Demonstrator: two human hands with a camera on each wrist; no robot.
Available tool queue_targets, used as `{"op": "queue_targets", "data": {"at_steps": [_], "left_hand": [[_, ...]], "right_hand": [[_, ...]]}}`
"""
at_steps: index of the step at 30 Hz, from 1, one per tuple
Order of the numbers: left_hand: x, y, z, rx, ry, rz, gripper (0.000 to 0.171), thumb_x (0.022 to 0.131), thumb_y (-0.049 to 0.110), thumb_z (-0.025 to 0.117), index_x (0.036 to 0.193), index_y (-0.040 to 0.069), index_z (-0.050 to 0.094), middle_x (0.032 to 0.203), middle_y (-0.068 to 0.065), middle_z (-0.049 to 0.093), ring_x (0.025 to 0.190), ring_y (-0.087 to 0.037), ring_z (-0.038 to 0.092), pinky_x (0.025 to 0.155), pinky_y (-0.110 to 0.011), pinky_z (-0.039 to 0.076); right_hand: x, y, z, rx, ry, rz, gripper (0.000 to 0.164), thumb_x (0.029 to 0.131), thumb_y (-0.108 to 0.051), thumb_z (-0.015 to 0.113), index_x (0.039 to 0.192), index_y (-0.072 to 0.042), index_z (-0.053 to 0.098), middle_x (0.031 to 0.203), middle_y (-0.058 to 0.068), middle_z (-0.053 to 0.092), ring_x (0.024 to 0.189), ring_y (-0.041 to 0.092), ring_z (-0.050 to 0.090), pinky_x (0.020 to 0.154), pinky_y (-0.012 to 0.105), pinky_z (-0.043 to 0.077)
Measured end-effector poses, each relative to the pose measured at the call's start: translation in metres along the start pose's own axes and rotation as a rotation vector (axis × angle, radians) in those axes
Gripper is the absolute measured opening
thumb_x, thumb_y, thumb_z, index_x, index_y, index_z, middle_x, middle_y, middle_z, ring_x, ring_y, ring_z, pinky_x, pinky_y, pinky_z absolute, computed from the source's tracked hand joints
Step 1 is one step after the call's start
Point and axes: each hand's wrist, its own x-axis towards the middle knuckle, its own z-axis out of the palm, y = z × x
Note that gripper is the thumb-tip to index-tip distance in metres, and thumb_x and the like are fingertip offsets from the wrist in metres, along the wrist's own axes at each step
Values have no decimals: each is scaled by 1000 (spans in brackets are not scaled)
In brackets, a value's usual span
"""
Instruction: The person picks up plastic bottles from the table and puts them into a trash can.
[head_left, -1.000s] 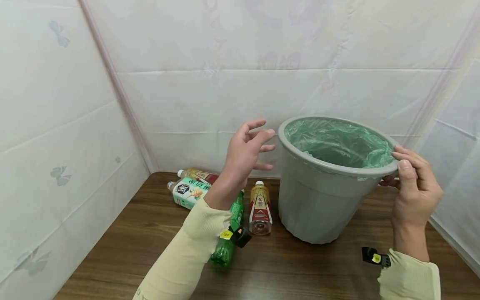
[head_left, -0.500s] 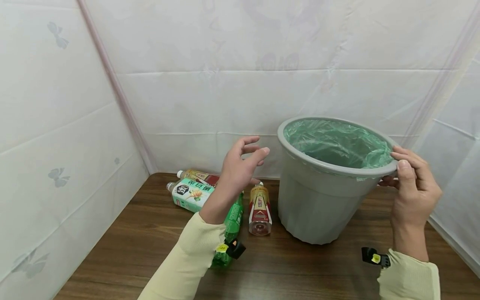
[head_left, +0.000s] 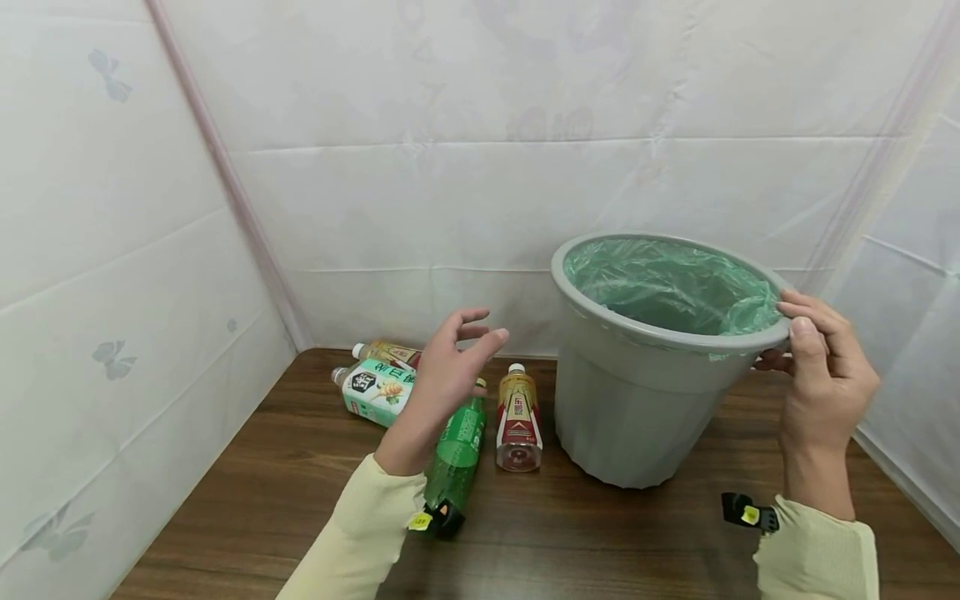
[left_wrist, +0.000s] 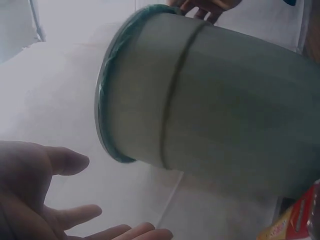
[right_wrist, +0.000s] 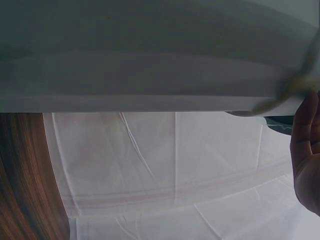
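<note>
A grey trash bin [head_left: 637, 400] stands on the table, lined with a thin green plastic bag [head_left: 645, 279]. My right hand [head_left: 828, 375] grips the bin's rim at the right, thumb outside and fingers over the edge. Left of the bin, my left hand [head_left: 442, 367] hovers above some bottles with fingers spread and holds nothing. Below it lies a green plastic bottle [head_left: 456, 454], partly covered by the wrist. A red-and-yellow drink bottle [head_left: 517, 417] lies between that bottle and the bin. The left wrist view shows the left hand [left_wrist: 30, 195] apart from the bin wall [left_wrist: 230, 100].
A bottle with a mint-green and white label [head_left: 378, 392] lies to the left, beside another red-and-yellow bottle [head_left: 396, 353] at the table's back edge. White patterned sheeting [head_left: 420, 208] encloses the dark wooden table [head_left: 262, 500] at the back and sides.
My left hand has come down and to the left, away from the bin rim and over the bottles. The right hand keeps its hold on the rim.
</note>
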Motion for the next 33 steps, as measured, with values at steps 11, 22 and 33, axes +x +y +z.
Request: {"op": "queue_targets", "data": {"at_steps": [11,22,33], "left_hand": [[-5,-27,-13,107,13,-22,48,90,46,65,133,29,52,127,-4,57,106,-25,60,66,-44,58],[-6,-47,-18,457,38,2,55,88,53,64,133,24,54,125,-7,62,111,-28,58,86,-51,48],[-8,-57,-26,604,-23,-63,55,87,49,65,132,18,57,125,-8,62,107,-30,60,83,-49,49]], "right_hand": [[1,1,0,11,2,4,28,89,3,60,105,26,57,118,30,59,55,18,59,44,21,50],[0,0,0,8,-1,0,28,89,4,60,105,26,57,118,30,58,58,18,60,45,21,50],[1,0,-1,6,-20,0,27,90,4,60,106,26,57,119,30,58,56,18,59,46,21,51]]}}
